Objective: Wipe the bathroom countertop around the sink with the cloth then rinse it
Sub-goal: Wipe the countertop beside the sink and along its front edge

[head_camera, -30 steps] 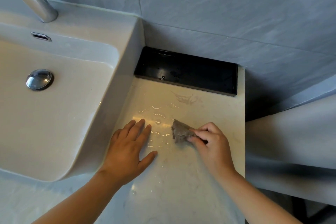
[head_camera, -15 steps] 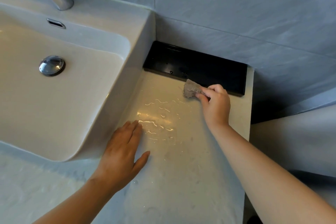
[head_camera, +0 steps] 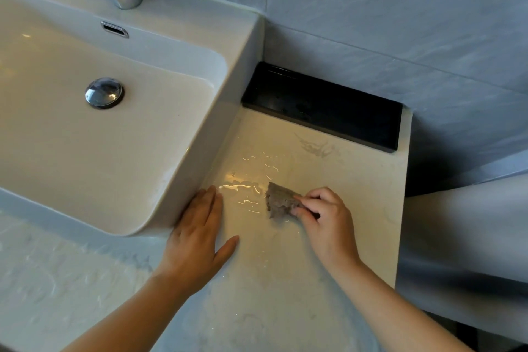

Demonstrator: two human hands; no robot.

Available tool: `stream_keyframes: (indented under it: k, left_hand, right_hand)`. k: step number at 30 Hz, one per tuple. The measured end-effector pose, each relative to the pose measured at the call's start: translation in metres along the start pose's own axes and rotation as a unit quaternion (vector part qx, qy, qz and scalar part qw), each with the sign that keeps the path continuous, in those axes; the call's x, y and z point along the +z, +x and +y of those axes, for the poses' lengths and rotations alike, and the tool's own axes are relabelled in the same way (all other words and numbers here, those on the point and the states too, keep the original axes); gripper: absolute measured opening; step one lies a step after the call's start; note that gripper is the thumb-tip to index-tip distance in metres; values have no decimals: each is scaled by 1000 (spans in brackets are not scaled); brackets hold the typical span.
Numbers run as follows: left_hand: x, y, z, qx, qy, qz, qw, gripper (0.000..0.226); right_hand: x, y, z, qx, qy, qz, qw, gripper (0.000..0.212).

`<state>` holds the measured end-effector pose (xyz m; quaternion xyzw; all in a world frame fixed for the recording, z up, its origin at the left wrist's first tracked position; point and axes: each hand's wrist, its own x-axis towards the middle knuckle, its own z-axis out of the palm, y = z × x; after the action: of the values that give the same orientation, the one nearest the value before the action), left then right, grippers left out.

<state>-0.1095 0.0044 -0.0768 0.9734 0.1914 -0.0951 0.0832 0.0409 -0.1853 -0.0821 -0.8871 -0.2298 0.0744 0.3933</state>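
We see the pale countertop (head_camera: 371,194) right of the sink (head_camera: 185,20), and a black tray (head_camera: 323,106) against the sink's back corner. Our left hand (head_camera: 197,240) lies flat at the sink's near corner, fingers straight and together. Farther right of the sink, our right hand (head_camera: 328,223) curls its fingers on the grey cloth (head_camera: 278,201) and pinches it down on the wet countertop.

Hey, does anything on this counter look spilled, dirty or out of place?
Yes. A wet film glints on the countertop between the left hand and the cloth, and a grey streaky smear sits just in front of the black tray.
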Motion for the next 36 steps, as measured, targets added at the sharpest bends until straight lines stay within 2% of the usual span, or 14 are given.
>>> stream_keyframes:
  k: [2,5,10,16,24,28,31,33,36]
  left_hand:
    - [4,-1,1,1,9,-9,1000,87]
    - [9,-1,2,-6,12,-12,1000,90]
    - [12,0,1,-8,4,-2,1000,89]
    - [11,1,3,-9,-2,1,1000,87]
    - [11,-1,2,-2,-7,-1,1000,86]
    - [10,0,3,0,-9,-4,1000,87]
    - [10,-1,0,2,-11,-4,1000,88]
    - [11,-2,-1,6,-6,-1,1000,88]
    - [12,-2,-1,6,-1,-1,1000,88]
  right_hand:
    - [-12,12,-4,0,14,14,1000,6]
    - [-25,56,-5,-24,-28,62,997,11]
    - [-7,121,6,-36,-90,57,994,18]
    - [24,106,2,9,-72,152,986,22]
    - [33,37,-12,-65,-62,70,993,22]
    - [35,7,-21,-53,-48,41,997,20]
    - [24,10,-26,-27,-2,-16,1000,8]
    - [12,29,-28,-22,13,5,1000,6]
    - [0,76,-28,-38,-31,59,997,12]
